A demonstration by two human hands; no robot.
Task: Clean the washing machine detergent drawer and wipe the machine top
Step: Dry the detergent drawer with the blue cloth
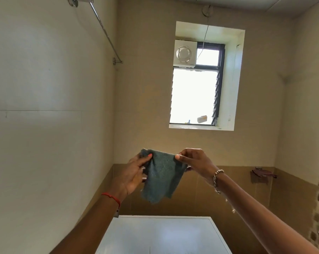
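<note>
A grey-green cloth [160, 178] hangs in the air in front of me, well above the washing machine. My left hand [134, 173] pinches its upper left corner and my right hand [193, 162] pinches its upper right corner, so the cloth is stretched between them and droops below. The white top of the washing machine [162, 235] fills the bottom middle of the view. The detergent drawer is out of sight.
A window [195, 92] with an exhaust fan [184, 54] is set in the far tiled wall. A metal rail [103, 30] runs along the left wall. A dark red rag [263, 174] hangs on the right wall. Walls stand close on both sides of the machine.
</note>
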